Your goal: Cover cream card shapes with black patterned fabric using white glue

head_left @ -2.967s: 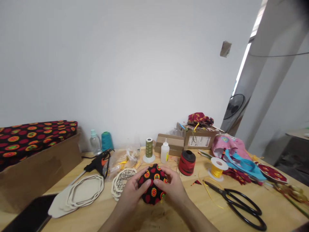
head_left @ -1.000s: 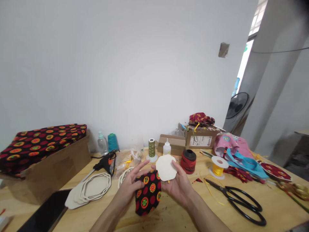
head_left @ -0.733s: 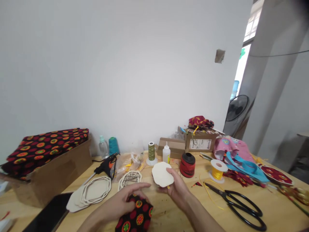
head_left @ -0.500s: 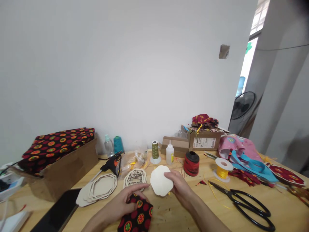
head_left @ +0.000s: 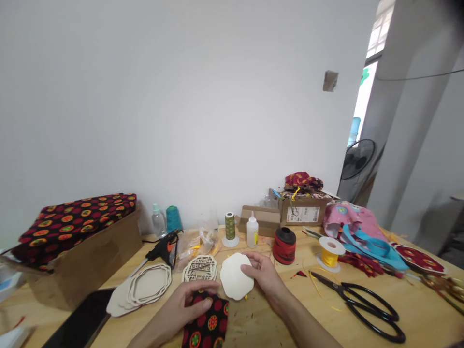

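My right hand (head_left: 266, 278) holds a cream scalloped wooden panel (head_left: 234, 277) upright just above the wooden table (head_left: 362, 333), fingers curled round its right edge. My left hand (head_left: 184, 307) pinches a piece of black fabric with red and orange dots (head_left: 206, 326) against the table near its front edge. A fretwork wooden panel (head_left: 200, 268) lies just behind the two hands.
A stack of thin wooden frames (head_left: 143, 287) and a black glue gun (head_left: 163, 246) lie at the left. A cardboard box (head_left: 83, 263) carries folded dotted fabric. Thread spools, a glue bottle (head_left: 252, 232), yellow cord (head_left: 329, 252) and black scissors (head_left: 362, 304) sit at the right.
The hands were pressed together round the fabric-wrapped panel; since then they came apart. The right hand took the bare panel rightward, the left lowered the fabric to the table.
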